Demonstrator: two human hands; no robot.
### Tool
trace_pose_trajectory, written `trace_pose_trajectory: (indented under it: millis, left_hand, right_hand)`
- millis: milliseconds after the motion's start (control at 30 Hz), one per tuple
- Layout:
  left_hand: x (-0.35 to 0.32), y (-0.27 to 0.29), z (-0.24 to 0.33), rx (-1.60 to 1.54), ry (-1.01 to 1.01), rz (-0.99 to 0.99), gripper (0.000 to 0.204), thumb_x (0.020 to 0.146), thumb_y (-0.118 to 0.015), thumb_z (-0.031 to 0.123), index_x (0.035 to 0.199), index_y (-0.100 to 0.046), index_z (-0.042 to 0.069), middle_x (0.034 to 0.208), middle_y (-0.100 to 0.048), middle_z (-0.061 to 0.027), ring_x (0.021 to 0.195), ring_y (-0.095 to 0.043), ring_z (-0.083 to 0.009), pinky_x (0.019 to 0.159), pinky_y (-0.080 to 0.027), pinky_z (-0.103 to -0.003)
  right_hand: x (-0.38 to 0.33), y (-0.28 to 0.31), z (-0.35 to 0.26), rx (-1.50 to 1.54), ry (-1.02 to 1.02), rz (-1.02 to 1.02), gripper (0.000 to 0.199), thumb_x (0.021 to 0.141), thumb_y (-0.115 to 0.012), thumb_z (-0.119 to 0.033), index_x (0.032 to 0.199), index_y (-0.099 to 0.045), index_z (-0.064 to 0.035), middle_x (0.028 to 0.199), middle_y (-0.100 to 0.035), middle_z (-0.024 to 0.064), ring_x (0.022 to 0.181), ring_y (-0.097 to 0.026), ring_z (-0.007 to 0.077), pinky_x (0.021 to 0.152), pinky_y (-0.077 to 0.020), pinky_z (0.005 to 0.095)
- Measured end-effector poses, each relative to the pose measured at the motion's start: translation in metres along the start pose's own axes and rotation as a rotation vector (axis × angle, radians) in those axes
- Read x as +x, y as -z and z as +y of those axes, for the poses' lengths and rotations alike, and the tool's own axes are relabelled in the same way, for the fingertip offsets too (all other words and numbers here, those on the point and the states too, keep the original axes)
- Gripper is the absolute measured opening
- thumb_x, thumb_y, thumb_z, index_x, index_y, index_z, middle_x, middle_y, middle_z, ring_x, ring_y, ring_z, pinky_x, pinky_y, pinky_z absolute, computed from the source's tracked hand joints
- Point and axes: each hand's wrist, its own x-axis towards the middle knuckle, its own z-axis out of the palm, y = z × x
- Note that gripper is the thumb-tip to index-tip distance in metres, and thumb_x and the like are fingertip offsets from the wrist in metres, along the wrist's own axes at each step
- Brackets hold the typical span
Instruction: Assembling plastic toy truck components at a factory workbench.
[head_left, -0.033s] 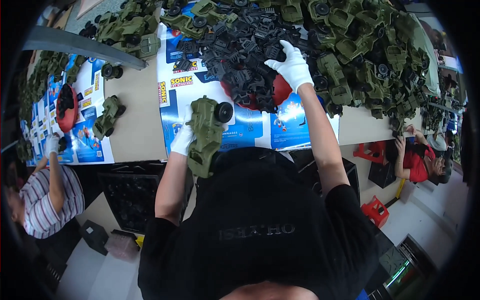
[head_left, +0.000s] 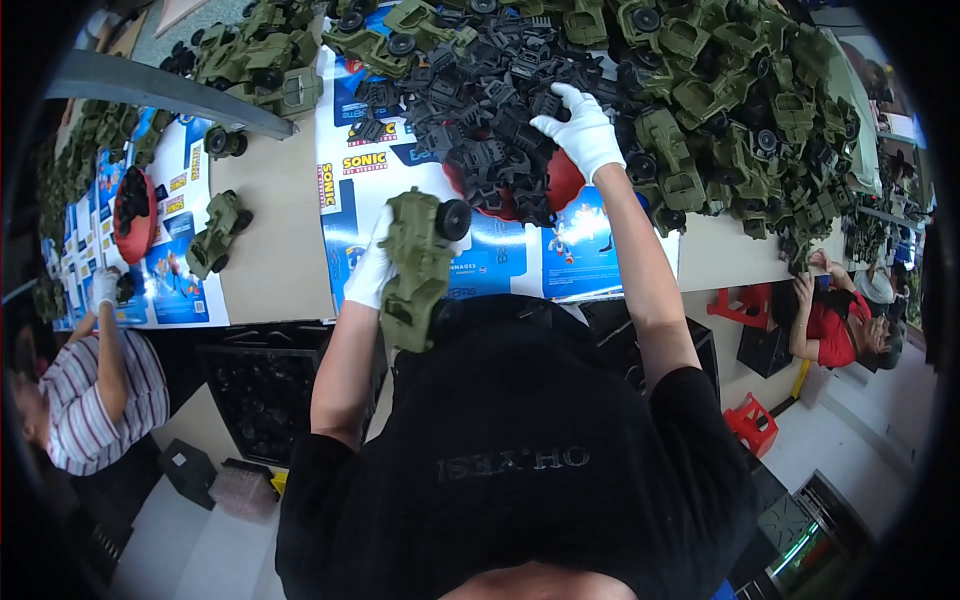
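1. Olive-green plastic toy jeep (head_left: 415,270) is sitting in the gloved left hand (head_left: 370,272), over the near edge of the desk (head_left: 270,230).
2. Progress: the jeep is showing a black wheel (head_left: 453,220) at its upper right; no dark grey part is appearing on its visible face. In my judgement, this unit is standing unfinished.
3. Outstanding: dark grey plastic parts (head_left: 470,90) are lying heaped in and around a red bowl (head_left: 567,180); similar jeeps (head_left: 690,100) are crowding the right side, suggesting much is remaining.
4. Left grip is clasping the jeep's left side, fingers mostly hidden behind it; the forearm is rising from below.
5. Right hand (head_left: 590,140) is reaching forward at the heap's right edge, thumb and fingers spreading apart; whether it is touching a part, I am unable to tell.
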Motion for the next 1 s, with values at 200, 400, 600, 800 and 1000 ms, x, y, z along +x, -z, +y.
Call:
trace_pose_trajectory:
  millis: [200, 400, 600, 800, 1000]
  left_hand:
    - [0.016, -0.052, 0.015, 0.03, -0.121, 0.189, 0.043, 0.096, -0.052, 0.029, 0.135, -0.044, 0.01, 0.123, -0.057, -0.0096, 0.11, -0.059, -0.0213, 0.092, -0.051, -0.037]
    - [0.037, -0.085, 0.016, 0.183, -0.038, 0.005, 0.039, 0.095, -0.053, 0.024, 0.131, -0.046, 0.008, 0.119, -0.057, -0.0093, 0.105, -0.06, -0.0161, 0.084, -0.053, -0.03]
    - [0.054, -0.082, 0.0, 0.206, 0.01, 0.031, 0.04, 0.095, -0.056, 0.023, 0.13, -0.046, 0.007, 0.118, -0.057, -0.0079, 0.104, -0.06, -0.0146, 0.082, -0.054, -0.029]
    - [0.041, -0.094, 0.004, 0.229, -0.017, 0.022, 0.051, 0.094, -0.057, 0.024, 0.14, -0.038, 0.01, 0.123, -0.053, -0.0092, 0.111, -0.056, -0.0163, 0.092, -0.049, -0.031]
    - [0.031, -0.127, 0.011, 0.23, -0.063, -0.013, 0.062, 0.094, -0.056, 0.026, 0.148, -0.029, 0.011, 0.132, -0.048, -0.0084, 0.119, -0.05, -0.0148, 0.1, -0.042, -0.03]
  right_hand:
    - [-0.007, 0.024, 0.002, 0.356, -0.027, -0.015, 0.041, 0.079, -0.077, -0.021, 0.114, -0.063, -0.0058, 0.091, -0.063, 0.0081, 0.073, -0.058, 0.0143, 0.07, -0.051, 0.0278]
    - [-0.043, 0.036, -0.001, 1.667, -0.451, -0.275, 0.026, 0.092, -0.062, -0.02, 0.114, -0.06, -0.0054, 0.083, -0.064, 0.0098, 0.068, -0.06, 0.0172, 0.06, -0.0482, 0.0291]
    - [-0.034, 0.022, 0.008, 0.675, -0.286, 0.072, 0.036, 0.085, -0.073, -0.026, 0.108, -0.063, -0.0014, 0.083, -0.064, 0.0031, 0.061, -0.054, 0.0097, 0.054, -0.0438, 0.0231]
    - [-0.055, 0.036, -0.001, 1.724, -0.76, -0.507, 0.061, 0.092, -0.06, -0.044, 0.108, -0.051, 0.0141, 0.078, -0.057, 0.0064, 0.067, -0.055, 0.0126, 0.06, -0.0476, 0.0241]
    - [-0.101, 0.045, -0.045, 1.646, -0.364, -0.58, 0.046, 0.095, -0.056, -0.03, 0.13, -0.05, -0.0004, 0.119, -0.059, 0.0117, 0.105, -0.058, 0.0173, 0.093, -0.0457, 0.0325]
